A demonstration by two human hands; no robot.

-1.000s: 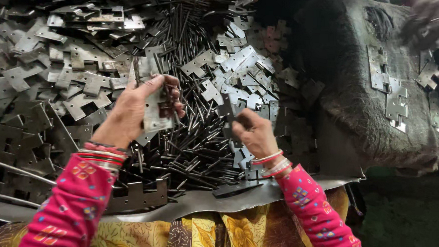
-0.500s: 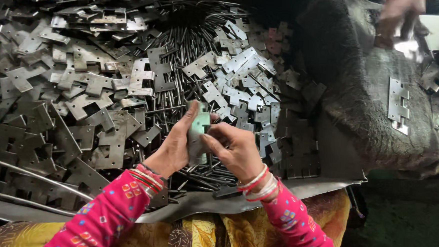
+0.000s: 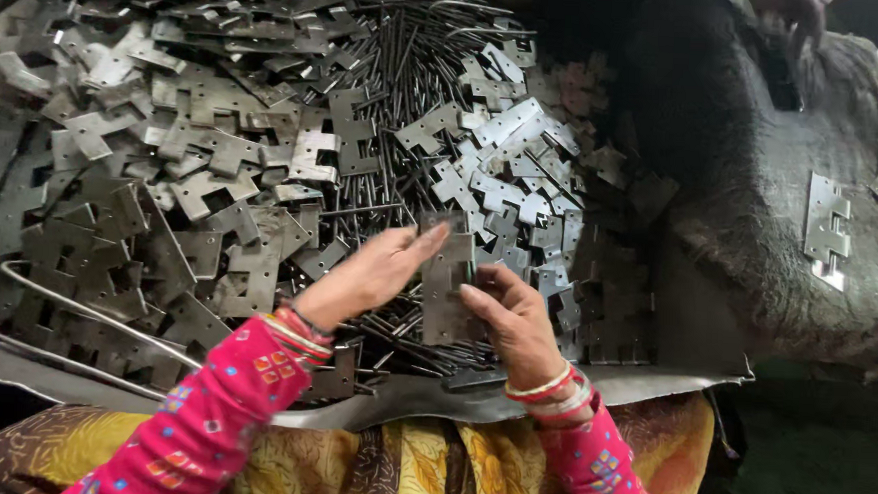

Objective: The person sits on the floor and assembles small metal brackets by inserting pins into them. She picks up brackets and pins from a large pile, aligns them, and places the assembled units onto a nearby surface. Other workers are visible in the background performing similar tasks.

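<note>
My left hand (image 3: 372,274) and my right hand (image 3: 511,319) meet over the front of a metal tray, both holding one grey metal hinge (image 3: 446,277) upright between them. The left fingers press on its upper left edge; the right thumb and fingers grip its lower right side. Both arms wear pink patterned sleeves with bangles at the wrists. Under the hands lies a heap of thin dark metal pins (image 3: 403,65). Loose hinge plates (image 3: 193,164) cover the tray to the left and behind.
The tray's bent metal rim (image 3: 421,401) runs along my lap, over yellow patterned cloth. To the right lies a dark cloth mound (image 3: 760,244) with a finished hinge (image 3: 825,229) on it. Another person's hand (image 3: 797,15) shows at the top right. A curved metal rod (image 3: 75,308) lies at the left.
My left hand brought a hinge plate from the pile toward my right hand. Both hands have come together on it and lifted it slightly.
</note>
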